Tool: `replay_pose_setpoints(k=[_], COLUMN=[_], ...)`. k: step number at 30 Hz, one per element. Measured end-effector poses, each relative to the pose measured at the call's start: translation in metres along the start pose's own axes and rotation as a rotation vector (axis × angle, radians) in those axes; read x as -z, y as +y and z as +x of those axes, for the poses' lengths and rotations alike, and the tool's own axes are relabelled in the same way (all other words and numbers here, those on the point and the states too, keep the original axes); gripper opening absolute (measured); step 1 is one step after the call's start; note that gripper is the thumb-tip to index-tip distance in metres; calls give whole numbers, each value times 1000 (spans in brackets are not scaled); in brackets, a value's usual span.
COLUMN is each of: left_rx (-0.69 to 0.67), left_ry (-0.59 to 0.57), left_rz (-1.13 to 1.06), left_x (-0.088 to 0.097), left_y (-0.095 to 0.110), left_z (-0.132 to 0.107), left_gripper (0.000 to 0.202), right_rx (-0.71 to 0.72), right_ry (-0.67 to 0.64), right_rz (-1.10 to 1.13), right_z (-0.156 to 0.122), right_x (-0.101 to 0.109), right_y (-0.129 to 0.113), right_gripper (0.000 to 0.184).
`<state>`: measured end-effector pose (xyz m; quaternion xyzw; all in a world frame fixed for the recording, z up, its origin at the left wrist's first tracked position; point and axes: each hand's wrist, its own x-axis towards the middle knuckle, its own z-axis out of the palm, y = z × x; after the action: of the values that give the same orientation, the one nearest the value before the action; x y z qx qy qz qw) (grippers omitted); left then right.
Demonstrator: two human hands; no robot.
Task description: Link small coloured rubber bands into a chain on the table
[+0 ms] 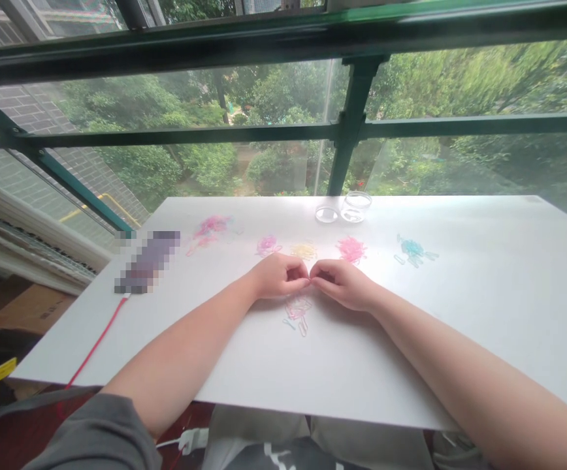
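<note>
My left hand (279,275) and my right hand (345,282) meet over the middle of the white table, thumb and forefinger of each pinched together, the tips touching or nearly so. Anything between them is too small to make out. Just below my fingertips lies a loose pile of pinkish thin loops (298,305), with a bluish one beside it; whether they are clips or bands I cannot tell. Beyond my hands are sorted piles of similar loops: purple (268,245), yellow (304,250), pink (351,249) and teal (412,248).
A mixed-colour pile (213,226) lies at the back left. A clear round jar (356,207) and its lid (326,215) stand at the far edge. A blurred-out phone (149,261) with a red cable (98,341) lies at left. Green railing (215,135) runs behind the table.
</note>
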<state>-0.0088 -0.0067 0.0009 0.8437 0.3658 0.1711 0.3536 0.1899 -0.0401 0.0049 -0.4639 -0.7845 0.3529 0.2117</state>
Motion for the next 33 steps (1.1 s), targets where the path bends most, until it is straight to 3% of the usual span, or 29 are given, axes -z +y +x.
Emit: replay_pose_setpoints(k=[9, 15, 18, 21, 24, 28, 30, 33], left_rx=[24, 78, 119, 103, 68, 88, 97, 89], left_ry=[24, 185, 279, 311, 230, -62, -175, -229], left_rz=[41, 92, -2, -236, -561, -899, -939, -816], left_x=[-3, 1, 1, -2, -5, -6, -4, -1], left_y=[7, 9, 9, 9, 10, 11, 11, 14], left_z=[3, 5, 5, 3, 0, -2, -2, -4], left_gripper=[13, 9, 9, 7, 12, 22, 27, 34], right_rx=[-77, 24, 36, 17, 17, 66, 96, 106], right_ry=[-170, -292, -294, -273, -266, -252, -251, -255], right_rz=[421, 621, 599, 530, 422, 261, 224, 231], right_z=[0, -2, -3, -2, -3, -4, -4, -3], right_x=[7, 12, 11, 11, 10, 7, 6, 5], right_y=[7, 10, 9, 7, 5, 3, 3, 6], right_gripper=[26, 34, 34, 36, 36, 31, 28, 27])
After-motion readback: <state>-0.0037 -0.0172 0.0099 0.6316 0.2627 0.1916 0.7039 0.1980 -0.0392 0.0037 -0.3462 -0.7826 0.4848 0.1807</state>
